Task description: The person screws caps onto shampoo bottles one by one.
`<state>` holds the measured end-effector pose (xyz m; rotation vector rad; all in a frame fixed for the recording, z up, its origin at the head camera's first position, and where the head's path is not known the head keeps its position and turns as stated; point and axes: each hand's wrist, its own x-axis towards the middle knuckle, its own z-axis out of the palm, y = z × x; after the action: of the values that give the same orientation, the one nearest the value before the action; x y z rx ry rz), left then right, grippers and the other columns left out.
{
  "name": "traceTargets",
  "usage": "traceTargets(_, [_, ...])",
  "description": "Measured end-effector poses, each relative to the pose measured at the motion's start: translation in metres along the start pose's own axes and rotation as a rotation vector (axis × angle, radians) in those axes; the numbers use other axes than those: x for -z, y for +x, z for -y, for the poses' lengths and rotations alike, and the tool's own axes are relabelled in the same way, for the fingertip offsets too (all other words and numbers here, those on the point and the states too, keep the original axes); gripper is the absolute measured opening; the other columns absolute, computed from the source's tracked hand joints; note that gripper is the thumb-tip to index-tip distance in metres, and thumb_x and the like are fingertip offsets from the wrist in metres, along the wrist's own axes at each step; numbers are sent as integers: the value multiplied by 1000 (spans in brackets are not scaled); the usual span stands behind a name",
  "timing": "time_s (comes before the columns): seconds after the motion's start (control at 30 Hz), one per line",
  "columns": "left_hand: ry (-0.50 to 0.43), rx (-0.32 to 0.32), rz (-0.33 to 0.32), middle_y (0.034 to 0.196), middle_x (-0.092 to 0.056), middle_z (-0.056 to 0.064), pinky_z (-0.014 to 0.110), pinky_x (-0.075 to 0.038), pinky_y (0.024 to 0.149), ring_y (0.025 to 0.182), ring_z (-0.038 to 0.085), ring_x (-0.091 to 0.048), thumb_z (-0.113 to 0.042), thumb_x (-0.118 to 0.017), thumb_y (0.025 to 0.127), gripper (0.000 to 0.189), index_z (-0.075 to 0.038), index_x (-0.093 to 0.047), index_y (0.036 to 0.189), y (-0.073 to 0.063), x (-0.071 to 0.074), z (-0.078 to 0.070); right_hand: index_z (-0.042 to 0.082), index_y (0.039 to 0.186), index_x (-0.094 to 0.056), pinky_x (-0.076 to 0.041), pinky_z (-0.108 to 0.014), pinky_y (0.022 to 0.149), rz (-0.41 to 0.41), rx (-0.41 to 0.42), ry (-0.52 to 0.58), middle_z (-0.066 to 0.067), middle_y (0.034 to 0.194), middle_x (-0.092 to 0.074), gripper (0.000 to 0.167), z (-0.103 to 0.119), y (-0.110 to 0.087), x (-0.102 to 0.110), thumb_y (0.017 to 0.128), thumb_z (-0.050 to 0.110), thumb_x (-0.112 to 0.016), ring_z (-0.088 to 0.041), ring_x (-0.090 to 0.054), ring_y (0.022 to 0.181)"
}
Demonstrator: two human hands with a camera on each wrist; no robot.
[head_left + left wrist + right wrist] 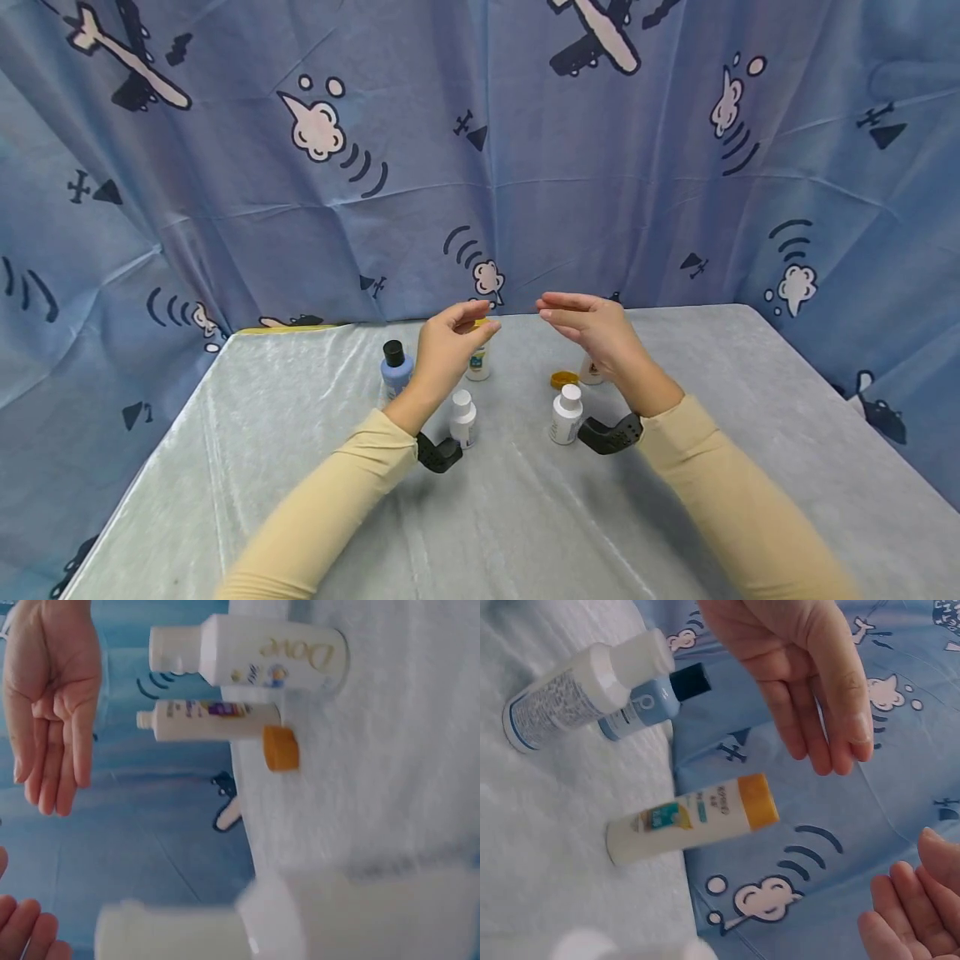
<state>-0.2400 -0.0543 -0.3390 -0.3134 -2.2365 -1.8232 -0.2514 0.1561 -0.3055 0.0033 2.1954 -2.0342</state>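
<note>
My left hand [450, 342] and right hand [596, 329] are raised above the table, facing each other with a gap between and nothing held. The fingers look nearly straight in the wrist views. Beside the left hand stand a blue bottle [396, 371] with a black cap, a yellow-capped bottle [694, 817] and a white bottle [463, 419]. Near the right hand are a white Dove bottle [281, 652], a slim uncapped bottle [214, 721] partly hidden by that hand in the head view, and a loose orange cap [281, 748].
The bottles stand on a table with a pale grey cloth [300, 467]. Behind it hangs a blue curtain [420, 233] printed with airplanes and clouds. A black wrist strap [439, 454] sits on the left wrist, another [611, 435] on the right.
</note>
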Motion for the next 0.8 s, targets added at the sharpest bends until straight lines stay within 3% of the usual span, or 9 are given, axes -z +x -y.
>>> traceTargets(0.17, [6, -7, 30, 124, -71, 9, 32, -52, 102, 118, 24, -65, -17, -76, 88, 34, -8, -71, 121, -4, -11, -6, 4, 140, -53, -48, -21, 102, -6, 49, 81, 15, 108, -68, 53, 5, -13, 20, 93, 17, -71, -5, -64, 114])
traceTargets(0.33, [16, -14, 66, 125, -70, 9, 27, -52, 101, 118, 23, -65, -16, -76, 88, 36, -7, -70, 122, -7, -23, -9, 11, 122, -64, -51, -12, 92, -35, 76, 190, 15, 104, -71, 37, 6, -20, 40, 88, 16, -76, 1, -68, 103])
traceTargets(0.43, [17, -14, 86, 126, -70, 9, 29, -53, 101, 119, 23, -64, -16, -75, 89, 36, -7, -69, 123, -8, -28, -8, 15, 115, -66, -51, -11, 91, -57, 73, 197, 16, 104, -72, 32, 2, -21, 49, 86, 19, -79, 4, -67, 102])
traceTargets(0.6, [6, 9, 124, 128, -69, 9, 33, -52, 103, 121, 24, -63, -16, -75, 89, 38, -7, -68, 125, -9, -38, -6, 13, 125, -65, -48, -14, 97, -113, 36, 148, 20, 103, -71, 46, -8, -23, 62, 84, 26, -81, 4, -61, 109])
traceTargets(0.8, [-16, 33, 151, 128, -68, 10, 30, -52, 103, 120, 25, -63, -14, -74, 89, 37, -5, -68, 125, -9, -51, -2, 7, 138, -57, -36, -29, 114, -205, -2, 67, 24, 102, -66, 66, -21, -20, 74, 82, 32, -81, -2, -55, 121])
